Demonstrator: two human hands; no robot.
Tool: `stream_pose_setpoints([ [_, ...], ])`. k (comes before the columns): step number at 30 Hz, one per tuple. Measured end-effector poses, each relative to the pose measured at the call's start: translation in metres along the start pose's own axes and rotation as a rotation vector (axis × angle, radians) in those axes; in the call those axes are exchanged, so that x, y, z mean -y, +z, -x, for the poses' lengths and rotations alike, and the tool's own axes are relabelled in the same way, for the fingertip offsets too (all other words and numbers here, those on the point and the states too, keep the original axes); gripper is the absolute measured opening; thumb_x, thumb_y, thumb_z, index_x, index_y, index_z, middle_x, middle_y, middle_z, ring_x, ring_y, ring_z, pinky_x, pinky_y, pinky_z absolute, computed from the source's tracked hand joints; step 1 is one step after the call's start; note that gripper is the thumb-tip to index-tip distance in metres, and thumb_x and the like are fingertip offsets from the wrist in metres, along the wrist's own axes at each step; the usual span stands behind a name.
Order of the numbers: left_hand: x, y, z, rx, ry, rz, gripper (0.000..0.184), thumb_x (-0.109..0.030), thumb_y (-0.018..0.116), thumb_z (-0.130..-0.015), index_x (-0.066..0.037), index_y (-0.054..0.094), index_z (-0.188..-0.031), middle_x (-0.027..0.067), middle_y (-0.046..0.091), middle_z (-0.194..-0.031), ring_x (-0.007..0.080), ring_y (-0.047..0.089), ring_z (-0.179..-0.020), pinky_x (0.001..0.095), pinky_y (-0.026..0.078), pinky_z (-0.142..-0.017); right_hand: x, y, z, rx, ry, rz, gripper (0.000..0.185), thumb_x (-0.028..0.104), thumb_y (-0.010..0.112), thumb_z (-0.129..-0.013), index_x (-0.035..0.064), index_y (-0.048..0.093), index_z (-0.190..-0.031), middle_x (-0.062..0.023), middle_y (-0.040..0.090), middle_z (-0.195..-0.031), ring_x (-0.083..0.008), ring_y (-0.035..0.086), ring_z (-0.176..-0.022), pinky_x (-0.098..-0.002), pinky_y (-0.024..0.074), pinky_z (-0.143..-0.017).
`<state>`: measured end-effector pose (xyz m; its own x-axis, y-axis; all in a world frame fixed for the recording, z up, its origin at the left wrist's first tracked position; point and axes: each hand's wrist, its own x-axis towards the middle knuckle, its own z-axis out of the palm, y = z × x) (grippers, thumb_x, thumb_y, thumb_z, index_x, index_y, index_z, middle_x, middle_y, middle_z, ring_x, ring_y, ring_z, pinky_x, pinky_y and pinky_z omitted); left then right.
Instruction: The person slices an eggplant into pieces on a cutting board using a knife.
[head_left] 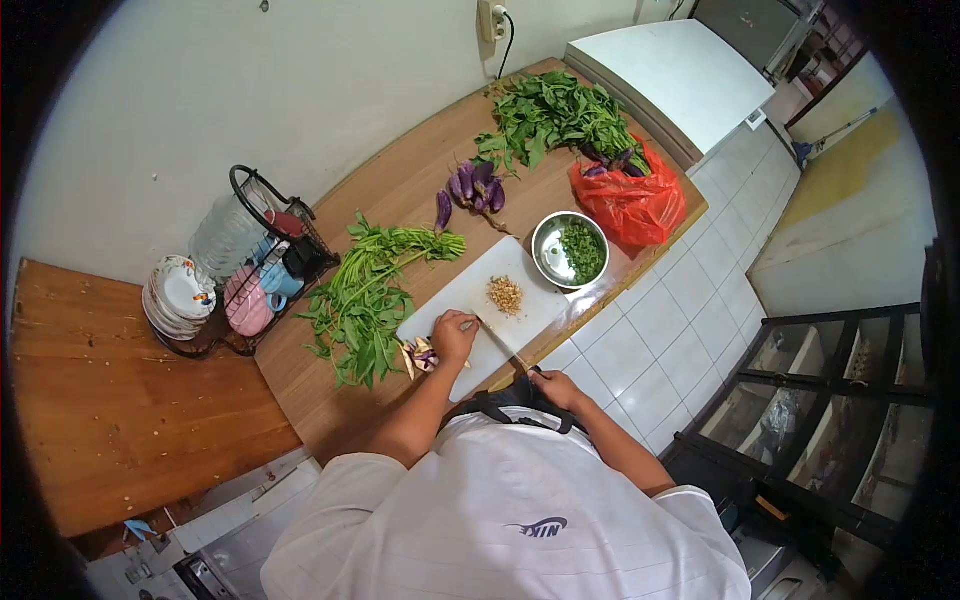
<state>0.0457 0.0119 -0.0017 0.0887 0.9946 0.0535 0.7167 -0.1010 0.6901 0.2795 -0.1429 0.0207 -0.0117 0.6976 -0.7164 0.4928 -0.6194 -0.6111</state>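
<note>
My right hand [557,388] is closed around the handle of a knife [503,343], whose blade reaches over a white cutting board [540,305]. Beside the blade's tip, my left hand [455,335] is low over the board with its fingers pinched together; whatever they hold is hidden. A small pile of finely chopped pale brown bits [505,296] lies on the board beyond the blade. Purple and cream pieces [420,355] lie at the board's left edge, partly behind my left wrist. Just past the board's right corner stands a steel bowl [540,265] holding chopped greens [581,250].
Leafy green stems [365,290] lie left of the board. Purple eggplants [478,187] and another leafy bunch [565,110] lie farther back, near a red plastic bag [640,210]. A black dish rack [310,255] with plates and cups stands at the left by the wall.
</note>
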Motion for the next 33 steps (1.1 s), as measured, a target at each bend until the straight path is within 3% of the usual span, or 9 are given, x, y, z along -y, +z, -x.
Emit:
stream_pose_setpoints([
  [2,-0.005,-0.001,-0.001,0.003,-0.029,-0.038,0.012,-0.022,0.083,-0.076,-0.016,0.082,-0.087,0.0016,0.072,-0.096,0.0280,0.066,-0.094,0.0406,0.054,-0.082,-0.004,-0.001,-0.001,0.081,0.049,-0.010,0.073,0.068,0.045,-0.099,0.0016,0.073,-0.112,-0.0235,0.073,-0.107,-0.0384,0.068,-0.107,-0.0451,0.0499,-0.095],
  [6,-0.006,-0.006,-0.001,0.027,0.007,-0.072,0.012,-0.023,0.083,-0.077,-0.016,0.082,-0.086,0.0011,0.072,-0.095,0.0277,0.066,-0.094,0.0406,0.054,-0.081,-0.009,-0.003,0.005,0.083,0.034,-0.041,0.073,0.068,0.046,-0.099,0.0004,0.073,-0.106,-0.0232,0.073,-0.102,-0.0372,0.068,-0.101,-0.0461,0.0501,-0.091],
  [8,-0.007,-0.006,-0.001,0.028,-0.016,-0.075,0.011,-0.024,0.084,-0.077,-0.016,0.083,-0.085,0.0009,0.072,-0.094,0.0274,0.066,-0.093,0.0404,0.054,-0.081,-0.009,-0.006,0.010,0.023,0.056,-0.005,0.069,0.064,0.052,-0.099,-0.0003,0.075,-0.101,-0.0138,0.070,-0.082,-0.0236,0.065,-0.081,-0.0387,0.0507,-0.079],
  [9,-0.007,-0.005,-0.002,0.029,-0.014,-0.075,0.011,-0.024,0.084,-0.077,-0.016,0.083,-0.085,0.0009,0.072,-0.094,0.0274,0.066,-0.093,0.0404,0.054,-0.081,-0.009,-0.005,0.010,0.021,0.056,-0.006,0.069,0.064,0.052,-0.099,-0.0003,0.075,-0.101,-0.0138,0.070,-0.082,-0.0236,0.065,-0.081,-0.0387,0.0507,-0.079],
  [18,-0.004,0.000,-0.003,0.010,-0.099,-0.037,0.009,-0.023,0.085,-0.076,-0.017,0.083,-0.082,0.0005,0.073,-0.092,0.0267,0.066,-0.093,0.0400,0.054,-0.080,-0.005,0.002,0.009,-0.018,0.032,-0.044,0.070,0.066,0.051,-0.099,-0.0005,0.075,-0.101,-0.0154,0.071,-0.082,-0.0267,0.065,-0.081,-0.0406,0.0512,-0.079],
  [20,0.000,0.001,-0.004,0.032,-0.106,-0.018,0.009,-0.022,0.086,-0.076,-0.016,0.083,-0.082,0.0010,0.073,-0.092,0.0275,0.066,-0.093,0.0402,0.054,-0.080,-0.002,0.002,0.012,0.012,0.018,-0.009,0.070,0.065,0.049,-0.099,-0.0002,0.073,-0.107,-0.0253,0.072,-0.098,-0.0378,0.069,-0.095,-0.0455,0.0509,-0.086],
  [24,0.001,0.003,-0.002,0.012,-0.090,0.016,0.009,-0.021,0.085,-0.076,-0.015,0.082,-0.082,0.0013,0.073,-0.091,0.0279,0.067,-0.092,0.0403,0.054,-0.079,-0.003,0.003,0.013,0.003,0.019,-0.042,0.069,0.065,0.048,-0.099,0.0002,0.073,-0.107,-0.0251,0.072,-0.097,-0.0377,0.069,-0.096,-0.0456,0.0509,-0.086],
  [26,-0.005,-0.002,-0.001,-0.011,-0.038,-0.034,0.009,-0.020,0.085,-0.076,-0.015,0.082,-0.082,0.0015,0.073,-0.090,0.0276,0.066,-0.090,0.0403,0.054,-0.079,-0.005,0.005,0.011,-0.032,-0.001,-0.011,0.074,0.070,0.049,-0.098,0.0010,0.075,-0.097,-0.0186,0.072,-0.085,-0.0316,0.068,-0.086,-0.0431,0.0520,-0.081],
  [33,-0.007,-0.009,-0.003,0.012,0.084,-0.091,0.008,-0.019,0.084,-0.076,-0.014,0.082,-0.082,0.0009,0.072,-0.090,0.0263,0.064,-0.087,0.0400,0.054,-0.078,-0.004,0.010,0.004,-0.045,-0.019,-0.001,0.073,0.069,0.048,-0.098,0.0004,0.075,-0.096,-0.0204,0.072,-0.087,-0.0348,0.069,-0.090,-0.0442,0.0520,-0.083],
])
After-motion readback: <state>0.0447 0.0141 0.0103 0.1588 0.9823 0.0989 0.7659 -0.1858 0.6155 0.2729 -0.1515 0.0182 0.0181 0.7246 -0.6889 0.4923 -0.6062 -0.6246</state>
